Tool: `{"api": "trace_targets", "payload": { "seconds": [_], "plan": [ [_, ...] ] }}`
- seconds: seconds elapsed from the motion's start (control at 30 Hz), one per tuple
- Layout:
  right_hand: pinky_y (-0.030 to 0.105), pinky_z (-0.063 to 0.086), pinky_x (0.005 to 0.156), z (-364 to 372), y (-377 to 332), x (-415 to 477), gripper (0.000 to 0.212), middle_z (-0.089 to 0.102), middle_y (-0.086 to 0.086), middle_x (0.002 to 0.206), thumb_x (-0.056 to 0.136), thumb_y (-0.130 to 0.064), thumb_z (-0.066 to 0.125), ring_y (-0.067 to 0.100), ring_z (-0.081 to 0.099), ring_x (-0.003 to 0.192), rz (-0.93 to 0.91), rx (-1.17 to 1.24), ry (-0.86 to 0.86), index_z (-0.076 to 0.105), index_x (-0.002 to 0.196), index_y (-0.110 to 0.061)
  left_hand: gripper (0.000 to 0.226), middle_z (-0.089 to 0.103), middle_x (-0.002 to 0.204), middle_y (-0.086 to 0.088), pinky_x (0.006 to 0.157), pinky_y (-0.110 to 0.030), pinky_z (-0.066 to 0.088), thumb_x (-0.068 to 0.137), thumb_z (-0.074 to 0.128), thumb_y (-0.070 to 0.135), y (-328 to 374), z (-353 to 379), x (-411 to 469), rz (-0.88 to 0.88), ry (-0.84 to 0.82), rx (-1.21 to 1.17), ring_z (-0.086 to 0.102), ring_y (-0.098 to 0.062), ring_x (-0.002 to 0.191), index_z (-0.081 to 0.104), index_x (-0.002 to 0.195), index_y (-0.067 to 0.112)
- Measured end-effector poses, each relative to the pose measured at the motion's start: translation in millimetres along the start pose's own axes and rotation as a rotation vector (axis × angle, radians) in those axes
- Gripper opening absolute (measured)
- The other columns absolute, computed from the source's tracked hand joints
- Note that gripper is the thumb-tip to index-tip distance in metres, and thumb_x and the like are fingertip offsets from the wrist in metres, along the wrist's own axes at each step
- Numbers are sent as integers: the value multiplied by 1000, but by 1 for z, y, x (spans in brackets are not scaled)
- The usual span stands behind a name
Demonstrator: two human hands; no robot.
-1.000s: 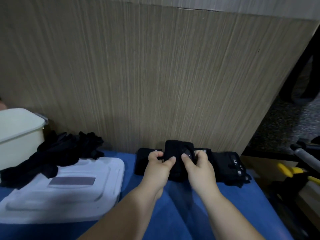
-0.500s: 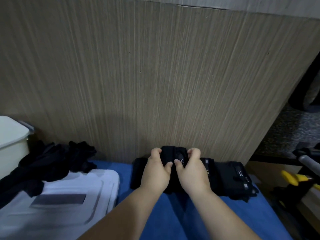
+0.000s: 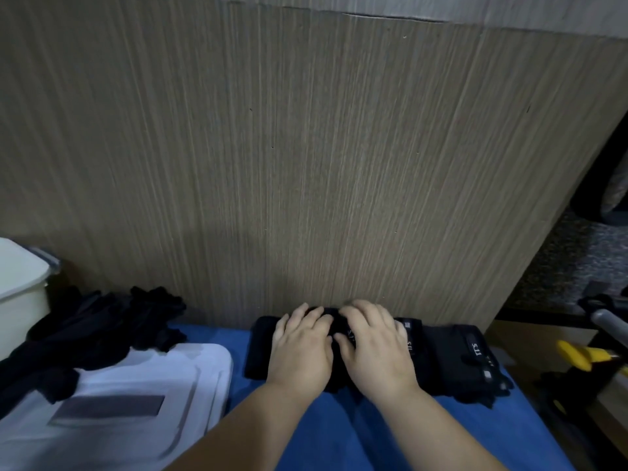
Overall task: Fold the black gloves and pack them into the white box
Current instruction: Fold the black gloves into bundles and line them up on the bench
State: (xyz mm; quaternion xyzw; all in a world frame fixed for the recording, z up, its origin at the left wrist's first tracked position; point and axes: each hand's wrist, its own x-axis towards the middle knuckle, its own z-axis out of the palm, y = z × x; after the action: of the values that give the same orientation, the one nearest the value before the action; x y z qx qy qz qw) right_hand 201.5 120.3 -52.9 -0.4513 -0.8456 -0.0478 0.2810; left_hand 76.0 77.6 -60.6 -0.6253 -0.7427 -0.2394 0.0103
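Head view: left hand (image 3: 300,351) and right hand (image 3: 377,348) press a folded black glove (image 3: 335,317) flat on the blue counter (image 3: 339,436), fingers (image 3: 365,309) spread and gripping nothing; fold looks nearly done, next it needs lifting into the white box (image 3: 20,294) far left.

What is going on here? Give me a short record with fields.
Hands: left hand and right hand both press flat on a folded black glove
Finished: row of folded gloves beside it, on the blue cloth
Waiting: loose glove pile, partly on the white lid
Box: white box, far left edge
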Motion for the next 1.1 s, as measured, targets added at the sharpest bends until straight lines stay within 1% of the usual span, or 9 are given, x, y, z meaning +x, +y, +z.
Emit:
{"api": "trace_targets", "payload": {
  "seconds": [0.07,0.13,0.23,0.4,0.67,0.9,1.0,1.03,1.1],
  "plan": [
    [40,30,107,1,4,-2,51,47,-11,141,91,-54,29,12,35,137,-20,3,-112,56,127,-30,44,25,156,13,119,-35,-5,102,27,33,-4,1,0,0,-56,16,2,-9,147,33,146,30],
    [38,12,116,1,7,-6,81,29,-13,154,85,-69,-2,8,13,146,-11,13,-273,40,143,-30,46,22,157,11,120,-37,-5,103,22,37,-7,5,-2,-8,-140,22,1,-10,148,29,148,28],
    [35,-1,118,2,9,-9,97,18,-15,158,71,-66,-19,6,-1,147,20,-12,-375,25,150,-30,49,13,160,12,120,-35,-4,103,17,41,-11,12,-6,-18,-215,-6,-1,-9,147,20,151,29],
    [37,-6,118,10,11,-13,97,16,-15,159,70,-62,-23,8,-3,147,30,-63,-372,18,152,-30,51,8,160,13,120,-33,-5,103,16,44,-13,17,-10,-29,-223,-13,-2,-7,147,13,152,31],
    [38,-3,119,15,11,-12,101,17,-15,158,68,-60,-29,8,0,148,36,-85,-370,18,151,-30,52,8,160,12,120,-35,-4,103,14,43,-13,18,-5,-42,-274,5,-1,-9,147,12,153,29],
    [36,0,120,8,10,-9,92,19,-15,158,77,-61,-24,7,0,147,43,-67,-341,22,151,-30,48,9,160,10,119,-32,-4,105,22,34,-18,5,-3,6,-280,-96,0,-8,147,17,152,28],
    [38,-2,119,-2,3,-10,97,22,-14,157,76,-63,-29,8,2,147,26,-76,-272,25,150,-30,46,13,160,10,119,-31,-3,105,25,30,-26,-7,-8,16,-253,-94,3,-8,147,22,151,27],
    [38,-1,119,-5,-1,-11,93,26,-13,156,81,-61,-25,9,5,147,16,-79,-233,30,149,-30,46,15,159,10,118,-31,-2,104,26,30,-30,-11,-10,15,-240,-93,4,-8,147,24,150,27],
    [37,7,118,-9,-12,-11,72,40,-10,148,93,-54,-2,12,18,145,-9,-65,-135,45,141,-28,45,20,158,12,118,-31,2,104,28,31,-39,-23,-17,-4,-196,-103,7,-7,147,29,149,28]
  ]
}}
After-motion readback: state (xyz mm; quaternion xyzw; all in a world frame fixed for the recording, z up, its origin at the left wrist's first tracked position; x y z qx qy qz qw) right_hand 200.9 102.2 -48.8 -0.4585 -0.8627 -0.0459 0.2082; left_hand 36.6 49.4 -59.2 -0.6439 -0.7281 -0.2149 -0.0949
